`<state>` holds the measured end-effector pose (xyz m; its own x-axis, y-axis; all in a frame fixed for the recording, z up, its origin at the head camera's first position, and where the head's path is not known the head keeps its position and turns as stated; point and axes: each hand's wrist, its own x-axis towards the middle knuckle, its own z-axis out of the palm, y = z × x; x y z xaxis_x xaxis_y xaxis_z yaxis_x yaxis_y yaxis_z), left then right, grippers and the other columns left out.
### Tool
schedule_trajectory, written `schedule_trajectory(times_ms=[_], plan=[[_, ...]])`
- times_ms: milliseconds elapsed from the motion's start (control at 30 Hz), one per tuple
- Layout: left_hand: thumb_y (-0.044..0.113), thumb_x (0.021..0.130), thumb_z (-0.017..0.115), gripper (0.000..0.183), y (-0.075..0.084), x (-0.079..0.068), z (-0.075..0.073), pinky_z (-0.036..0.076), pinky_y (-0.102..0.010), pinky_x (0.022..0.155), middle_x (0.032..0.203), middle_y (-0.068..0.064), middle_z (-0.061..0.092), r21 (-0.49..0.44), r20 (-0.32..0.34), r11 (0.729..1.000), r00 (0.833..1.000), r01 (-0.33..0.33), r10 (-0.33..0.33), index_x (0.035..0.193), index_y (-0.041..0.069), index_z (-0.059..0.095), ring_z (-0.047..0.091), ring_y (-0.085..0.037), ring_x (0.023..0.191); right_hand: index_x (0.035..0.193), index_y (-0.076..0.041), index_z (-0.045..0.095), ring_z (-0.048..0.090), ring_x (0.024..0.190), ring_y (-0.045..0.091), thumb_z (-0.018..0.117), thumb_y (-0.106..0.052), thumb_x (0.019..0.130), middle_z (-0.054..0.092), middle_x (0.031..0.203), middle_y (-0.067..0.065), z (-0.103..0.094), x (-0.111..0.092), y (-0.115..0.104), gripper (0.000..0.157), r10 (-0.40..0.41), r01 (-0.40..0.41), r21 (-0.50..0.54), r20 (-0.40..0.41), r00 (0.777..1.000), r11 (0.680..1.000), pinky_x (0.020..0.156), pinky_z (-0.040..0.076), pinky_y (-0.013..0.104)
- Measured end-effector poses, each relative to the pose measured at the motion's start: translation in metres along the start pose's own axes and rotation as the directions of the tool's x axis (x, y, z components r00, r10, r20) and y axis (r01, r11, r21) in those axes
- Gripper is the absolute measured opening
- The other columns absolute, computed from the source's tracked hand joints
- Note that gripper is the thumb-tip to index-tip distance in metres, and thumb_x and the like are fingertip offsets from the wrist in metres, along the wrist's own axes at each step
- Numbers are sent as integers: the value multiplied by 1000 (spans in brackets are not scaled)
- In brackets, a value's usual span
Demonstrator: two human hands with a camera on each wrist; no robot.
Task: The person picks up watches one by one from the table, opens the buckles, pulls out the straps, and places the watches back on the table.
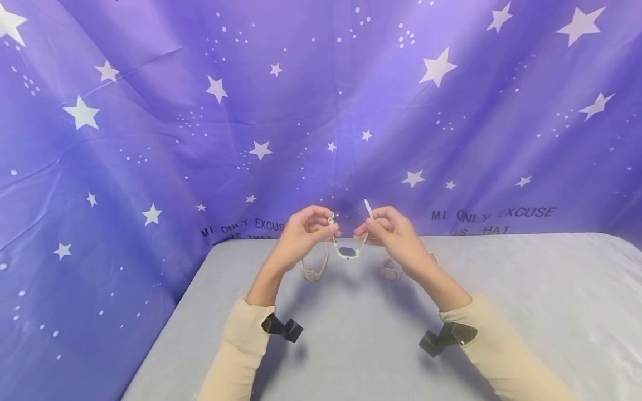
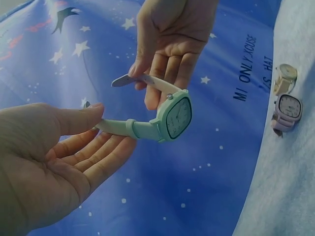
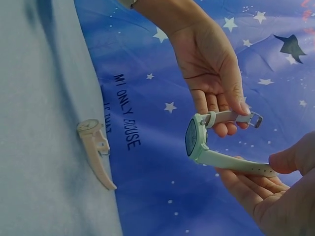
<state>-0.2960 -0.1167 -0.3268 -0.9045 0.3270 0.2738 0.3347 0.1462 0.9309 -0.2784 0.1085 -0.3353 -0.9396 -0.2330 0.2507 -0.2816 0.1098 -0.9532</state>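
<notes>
A pale green wristwatch (image 2: pixel 178 117) with a squarish case hangs in the air between my two hands, its strap undone and spread in a U. My left hand (image 1: pixel 302 235) pinches the buckle end of the strap between thumb and fingers; the metal buckle (image 3: pixel 257 120) sticks out past the thumb. With thumb and forefinger my right hand (image 1: pixel 393 236) pinches the other strap end, the one with holes (image 3: pixel 261 171), and its tip points up in the head view. The dial faces away from the right wrist camera at a slant and shows plainly in the left wrist view.
On the grey-covered table (image 1: pixel 346 345) lie a beige watch (image 1: pixel 312 274) beyond my left hand and a pink square watch (image 2: pixel 289 107) near my right hand. Close to the pink one is another cream watch (image 2: pixel 285 78). A purple star-printed cloth (image 1: pixel 321 111) hangs behind the table.
</notes>
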Motion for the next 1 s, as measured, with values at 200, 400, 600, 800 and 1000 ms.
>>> schedule_trajectory(times_ms=[200,400,600,800,1000], plan=[[2,93,70,26,-8,4,4,63,-38,84,107,-25,71,-18,-65,999,997,35,-36,117,-6,64,73,-17,83,124,7,45,74,104,28,49,-14,107,70,117,29,2,7,8,27,62,-63,31,34,997,998,97,58,36],[3,93,71,25,-16,5,6,64,-37,82,106,-24,72,-18,-88,994,990,108,-109,116,-6,67,74,-19,83,126,7,46,75,103,26,47,-14,107,68,121,30,5,15,17,27,157,-162,82,59,986,983,94,59,34],[6,94,70,30,-27,7,7,64,-37,81,113,-32,69,-19,-84,984,980,180,-181,119,-9,65,76,-30,92,129,10,45,76,97,23,48,-12,107,68,119,31,8,23,27,32,236,-241,124,55,970,962,91,61,34],[11,94,70,27,-41,10,12,64,-35,76,108,-28,73,4,-144,972,962,234,-231,115,-7,69,77,-25,83,137,15,41,76,83,18,49,-11,106,72,107,27,13,34,37,41,329,-331,146,43,944,932,85,63,34],[11,92,72,26,-51,12,16,65,-39,75,100,-27,74,1,-188,959,942,283,-278,110,-8,70,76,-23,75,138,16,42,77,80,20,49,-9,106,72,105,28,16,40,46,41,390,-393,134,54,919,910,84,62,36]])
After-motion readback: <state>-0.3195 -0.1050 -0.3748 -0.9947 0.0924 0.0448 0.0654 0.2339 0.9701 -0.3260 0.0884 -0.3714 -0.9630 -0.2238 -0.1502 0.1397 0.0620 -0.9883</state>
